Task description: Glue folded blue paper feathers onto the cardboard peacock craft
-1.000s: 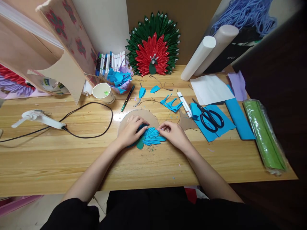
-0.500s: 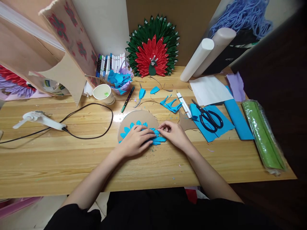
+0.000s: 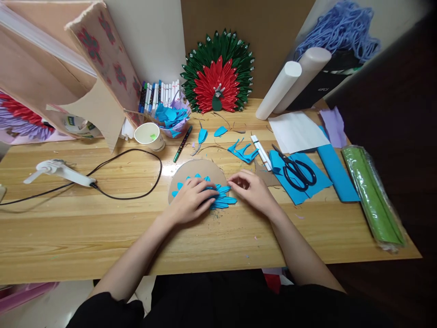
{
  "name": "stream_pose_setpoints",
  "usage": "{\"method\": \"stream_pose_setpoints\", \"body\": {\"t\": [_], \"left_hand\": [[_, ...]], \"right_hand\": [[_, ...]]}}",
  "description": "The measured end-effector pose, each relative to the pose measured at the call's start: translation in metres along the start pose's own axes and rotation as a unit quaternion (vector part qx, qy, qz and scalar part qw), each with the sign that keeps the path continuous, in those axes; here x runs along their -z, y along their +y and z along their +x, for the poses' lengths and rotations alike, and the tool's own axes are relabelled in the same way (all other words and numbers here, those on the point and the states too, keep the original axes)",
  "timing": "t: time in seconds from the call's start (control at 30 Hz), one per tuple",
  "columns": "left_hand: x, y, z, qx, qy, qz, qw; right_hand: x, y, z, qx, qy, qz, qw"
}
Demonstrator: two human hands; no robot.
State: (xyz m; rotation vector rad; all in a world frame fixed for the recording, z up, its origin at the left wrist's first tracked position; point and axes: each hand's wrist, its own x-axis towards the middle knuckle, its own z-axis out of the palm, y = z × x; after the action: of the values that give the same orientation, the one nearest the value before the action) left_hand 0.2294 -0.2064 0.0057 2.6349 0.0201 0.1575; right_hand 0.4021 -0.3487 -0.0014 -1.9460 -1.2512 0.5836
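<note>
A rounded piece of brown cardboard (image 3: 198,166) lies near the middle of the table, with blue crepe-paper petals (image 3: 223,200) fanned out on it. Over those petals rests my left hand (image 3: 194,198), its fingers stretched out and lightly bent, hiding the middle of the fan. Just beyond the cardboard's right edge is my right hand (image 3: 253,190), thumb and forefinger pinched together by the tip of a petal. Whatever the pinch holds, if anything, is too small to make out.
To the right, black-handled scissors (image 3: 298,172) lie on blue paper (image 3: 309,187), near white markers (image 3: 261,152). A white glue gun (image 3: 61,172) with a looped cord is at left. Behind stand a paper cup (image 3: 149,136) and a green-and-red paper peacock (image 3: 217,73).
My right hand has drawn slightly right, away from the petal tips. My left hand has shifted a little left but still rests on the petals. The view has tilted slightly.
</note>
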Motion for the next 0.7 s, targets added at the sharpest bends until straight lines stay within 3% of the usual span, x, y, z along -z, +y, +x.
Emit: {"method": "stream_pose_setpoints", "body": {"t": [0.13, 0.27, 0.5, 0.6, 0.7], "left_hand": [[0.003, -0.011, -0.003, 0.044, 0.062, 0.027, 0.997], [0.006, -0.018, -0.005, 0.078, 0.104, 0.032, 0.991], [0.014, -0.020, -0.006, 0.122, 0.117, 0.033, 0.985], [0.026, -0.028, -0.012, 0.193, 0.157, -0.015, 0.968], [0.040, -0.040, -0.026, 0.304, 0.178, -0.144, 0.925]], "right_hand": [[0.010, -0.006, -0.002, 0.132, -0.060, -0.088, 0.985], [0.005, -0.006, -0.003, 0.159, -0.081, -0.125, 0.976], [0.002, -0.007, -0.002, 0.154, -0.094, -0.122, 0.976], [0.003, -0.007, -0.001, 0.128, -0.080, -0.090, 0.984], [0.002, -0.002, 0.000, 0.030, -0.015, -0.010, 0.999]]}}
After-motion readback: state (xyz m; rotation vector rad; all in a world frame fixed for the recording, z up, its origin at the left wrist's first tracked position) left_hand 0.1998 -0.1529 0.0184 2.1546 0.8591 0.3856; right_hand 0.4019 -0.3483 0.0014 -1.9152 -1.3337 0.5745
